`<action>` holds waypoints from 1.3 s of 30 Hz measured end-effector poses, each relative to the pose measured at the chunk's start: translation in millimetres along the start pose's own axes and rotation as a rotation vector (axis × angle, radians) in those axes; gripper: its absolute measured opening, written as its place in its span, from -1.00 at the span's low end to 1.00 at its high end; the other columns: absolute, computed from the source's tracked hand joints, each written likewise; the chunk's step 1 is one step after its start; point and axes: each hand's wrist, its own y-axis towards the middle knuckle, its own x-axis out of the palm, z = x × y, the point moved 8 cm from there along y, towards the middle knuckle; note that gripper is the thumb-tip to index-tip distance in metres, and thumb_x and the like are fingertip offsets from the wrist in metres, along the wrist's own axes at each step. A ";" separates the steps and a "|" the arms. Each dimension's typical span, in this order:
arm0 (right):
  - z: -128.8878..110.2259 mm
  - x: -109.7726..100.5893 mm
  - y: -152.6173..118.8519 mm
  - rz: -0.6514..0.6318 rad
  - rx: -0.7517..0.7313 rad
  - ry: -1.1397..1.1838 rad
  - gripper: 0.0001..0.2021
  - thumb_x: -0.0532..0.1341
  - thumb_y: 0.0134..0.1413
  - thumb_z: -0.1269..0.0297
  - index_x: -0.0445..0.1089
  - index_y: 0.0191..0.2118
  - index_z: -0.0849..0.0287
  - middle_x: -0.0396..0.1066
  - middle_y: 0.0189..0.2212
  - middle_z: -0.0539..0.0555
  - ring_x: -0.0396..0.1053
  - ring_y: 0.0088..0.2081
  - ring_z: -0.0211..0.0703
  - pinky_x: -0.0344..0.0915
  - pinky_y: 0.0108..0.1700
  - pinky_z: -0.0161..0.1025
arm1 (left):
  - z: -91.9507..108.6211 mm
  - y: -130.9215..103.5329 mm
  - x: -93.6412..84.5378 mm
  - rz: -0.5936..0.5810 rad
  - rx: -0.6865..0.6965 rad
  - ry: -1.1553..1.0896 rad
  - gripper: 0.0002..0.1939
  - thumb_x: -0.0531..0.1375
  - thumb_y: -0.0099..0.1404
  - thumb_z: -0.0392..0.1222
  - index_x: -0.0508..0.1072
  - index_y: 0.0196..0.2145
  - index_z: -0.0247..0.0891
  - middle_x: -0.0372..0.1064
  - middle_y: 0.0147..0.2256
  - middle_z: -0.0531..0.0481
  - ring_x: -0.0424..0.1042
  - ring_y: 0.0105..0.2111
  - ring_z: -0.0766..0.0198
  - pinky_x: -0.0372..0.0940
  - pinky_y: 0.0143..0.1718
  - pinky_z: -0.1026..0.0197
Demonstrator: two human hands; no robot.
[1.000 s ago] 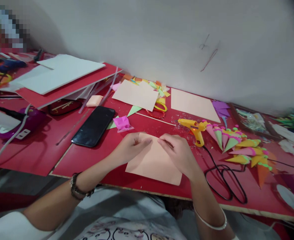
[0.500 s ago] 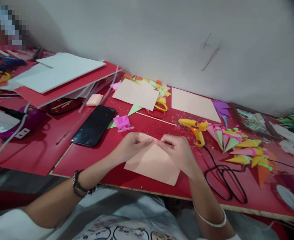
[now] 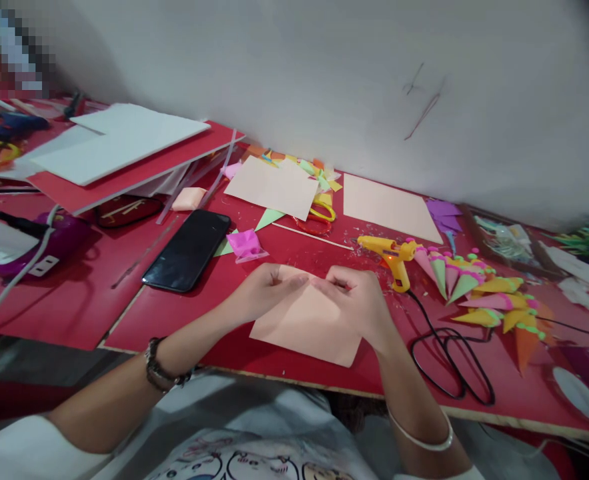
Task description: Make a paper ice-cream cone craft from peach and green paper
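Observation:
A pale peach sheet of paper lies in front of me near the table's front edge, its far edge between my hands. My left hand pinches that far edge from the left, thumb on top. From the right, my right hand grips the same edge with thumb and curled fingers, the two thumb tips almost meeting. The fingertips under the paper are hidden. To the right of my right hand rests a yellow glue gun, its black cord looped on the table.
A black phone and a pink packet lie to the left. Behind are two more peach sheets and scissors with red and yellow handles. Colourful paper cones sit at right; white boards are stacked at left.
Both hands stay on the paper's far edge with almost no movement. The thumbs shift very slightly, and the whole view drifts a little.

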 end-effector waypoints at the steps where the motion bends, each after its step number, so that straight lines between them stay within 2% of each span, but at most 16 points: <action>1: -0.2 0.5 0.4 -0.001 0.000 0.000 -0.67 0.07 0.02 0.15 0.09 -0.64 0.20 -0.04 -0.68 -0.11 -0.06 -0.61 -0.40 -0.13 -0.57 -0.38 | 0.4 0.6 -0.1 0.002 0.009 -0.010 -0.63 -0.03 0.23 -0.02 0.15 -0.61 -0.33 -0.02 -0.62 0.15 0.01 -0.62 0.48 -0.10 -0.61 0.39; 4: -2.0 1.4 2.0 0.015 -0.007 -0.011 -0.65 0.06 0.03 0.13 0.09 -0.65 0.20 -0.03 -0.69 -0.11 -0.04 -0.61 -0.40 -0.12 -0.57 -0.38 | 4.9 2.3 -2.8 0.036 0.070 -0.018 -0.63 -0.01 0.23 -0.05 0.13 -0.63 -0.33 -0.02 -0.62 0.15 0.01 -0.60 0.48 -0.07 -0.59 0.40; 6: -3.5 0.8 2.7 0.035 -0.014 -0.026 -0.65 0.05 0.04 0.13 0.10 -0.65 0.20 -0.03 -0.70 -0.11 -0.04 -0.61 -0.40 -0.11 -0.58 -0.38 | 6.7 3.0 -3.6 0.043 0.091 -0.012 -0.66 -0.01 0.23 -0.07 0.20 -0.60 -0.34 0.06 -0.60 0.14 0.07 -0.57 0.47 -0.01 -0.55 0.40; 9: -4.4 1.6 2.0 0.020 -0.021 -0.066 -0.68 0.04 0.06 0.13 0.17 -0.60 0.20 0.04 -0.69 -0.11 0.01 -0.61 -0.40 -0.09 -0.56 -0.38 | 4.5 3.5 -3.4 0.030 0.065 0.004 -0.67 -0.03 0.23 -0.06 0.31 -0.51 -0.35 0.20 -0.54 0.09 0.18 -0.52 0.42 0.07 -0.50 0.38; 12: -1.9 4.7 -0.4 -0.039 -0.028 -0.144 -0.70 -0.01 0.11 0.13 0.25 -0.52 0.19 0.14 -0.67 -0.10 0.10 -0.60 -0.38 -0.07 -0.55 -0.38 | 0.9 3.7 -5.2 0.025 0.044 0.066 -0.64 -0.08 0.25 -0.03 0.33 -0.47 -0.35 0.26 -0.53 0.07 0.24 -0.51 0.37 0.11 -0.51 0.37; 14: 1.2 7.1 -1.2 -0.065 -0.045 -0.243 -0.69 -0.04 0.13 0.13 0.28 -0.48 0.18 0.22 -0.66 -0.07 0.17 -0.58 -0.35 -0.06 -0.53 -0.38 | -0.7 4.5 -6.1 0.006 0.054 0.223 -0.61 -0.12 0.27 -0.04 0.34 -0.46 -0.35 0.27 -0.54 0.05 0.26 -0.52 0.35 0.10 -0.53 0.36; 17: 8.6 14.7 1.2 -0.095 -0.083 -0.453 -0.69 -0.05 0.14 0.14 0.32 -0.45 0.16 0.34 -0.61 -0.01 0.26 -0.54 -0.30 -0.06 -0.51 -0.36 | -3.6 6.6 -10.5 0.025 0.064 0.679 -0.58 -0.13 0.28 -0.07 0.36 -0.50 -0.36 0.30 -0.55 -0.03 0.28 -0.53 0.30 0.05 -0.55 0.33; 20: 19.9 27.2 7.5 -0.143 -0.107 -0.650 -0.68 -0.06 0.14 0.13 0.33 -0.44 0.14 0.37 -0.62 0.01 0.29 -0.54 -0.25 -0.12 -0.53 -0.34 | -7.7 7.9 -14.2 0.067 0.031 1.086 -0.60 -0.12 0.28 -0.10 0.38 -0.50 -0.36 0.33 -0.54 -0.10 0.30 -0.54 0.25 0.03 -0.57 0.29; 22: 24.9 34.9 12.6 -0.161 -0.146 -0.737 -0.69 -0.06 0.15 0.12 0.32 -0.43 0.14 0.38 -0.62 0.02 0.29 -0.55 -0.24 -0.13 -0.53 -0.33 | -6.9 7.3 -12.3 0.083 0.058 1.239 -0.67 -0.09 0.27 -0.16 0.38 -0.44 -0.35 0.34 -0.49 -0.11 0.32 -0.51 0.22 0.06 -0.56 0.28; 25: 25.4 43.8 19.1 -0.180 -0.265 -0.787 -0.71 -0.06 0.16 0.17 0.32 -0.41 0.15 0.41 -0.59 0.05 0.30 -0.54 -0.24 -0.08 -0.47 -0.31 | 2.7 3.8 -7.2 0.155 0.194 1.375 -0.79 -0.03 0.23 -0.26 0.34 -0.24 -0.34 0.32 -0.29 -0.15 0.32 -0.31 0.13 0.16 -0.40 0.21; 27: 25.3 47.2 22.2 -0.202 -0.328 -0.786 -0.73 -0.05 0.16 0.22 0.32 -0.41 0.17 0.42 -0.57 0.06 0.31 -0.52 -0.24 -0.04 -0.40 -0.30 | 7.8 0.5 0.2 0.154 0.316 1.423 -0.71 -0.03 0.22 -0.31 0.27 -0.09 -0.30 0.23 -0.09 -0.17 0.24 -0.15 0.08 0.15 -0.23 0.13; 30: 28.0 47.4 26.4 -0.218 -0.354 -0.785 -0.75 -0.04 0.16 0.27 0.32 -0.41 0.19 0.43 -0.56 0.07 0.31 -0.50 -0.25 -0.03 -0.36 -0.28 | 3.3 -4.3 18.3 -0.037 0.462 1.380 -0.66 -0.01 0.24 -0.28 0.20 -0.02 -0.21 0.12 0.03 -0.11 0.15 -0.06 0.12 0.09 -0.09 0.10; 32: 28.9 46.6 27.9 -0.212 -0.366 -0.792 -0.74 -0.05 0.17 0.26 0.31 -0.42 0.19 0.43 -0.56 0.07 0.31 -0.50 -0.25 -0.04 -0.35 -0.28 | -3.6 -6.7 23.9 -0.147 0.464 1.288 -0.65 0.04 0.22 -0.17 0.21 -0.02 -0.21 0.15 0.01 -0.09 0.14 -0.05 0.16 0.06 -0.04 0.14; 35: 28.5 46.1 28.1 -0.194 -0.394 -0.804 -0.72 -0.06 0.18 0.23 0.31 -0.43 0.19 0.42 -0.57 0.04 0.30 -0.51 -0.26 -0.05 -0.35 -0.28 | -11.0 -8.6 19.3 -0.194 0.406 1.182 -0.52 0.07 0.17 0.00 0.18 0.02 -0.20 0.11 0.03 -0.09 0.10 0.00 0.15 0.01 0.01 0.14; 39: 28.7 46.7 27.4 -0.181 -0.409 -0.810 -0.69 -0.09 0.19 0.22 0.30 -0.43 0.18 0.42 -0.58 0.02 0.30 -0.52 -0.27 -0.06 -0.35 -0.28 | -17.5 -12.0 8.3 -0.251 0.365 1.153 -0.39 0.04 0.13 0.13 0.09 0.10 -0.14 0.03 0.10 -0.07 0.03 0.05 0.10 -0.09 0.06 0.09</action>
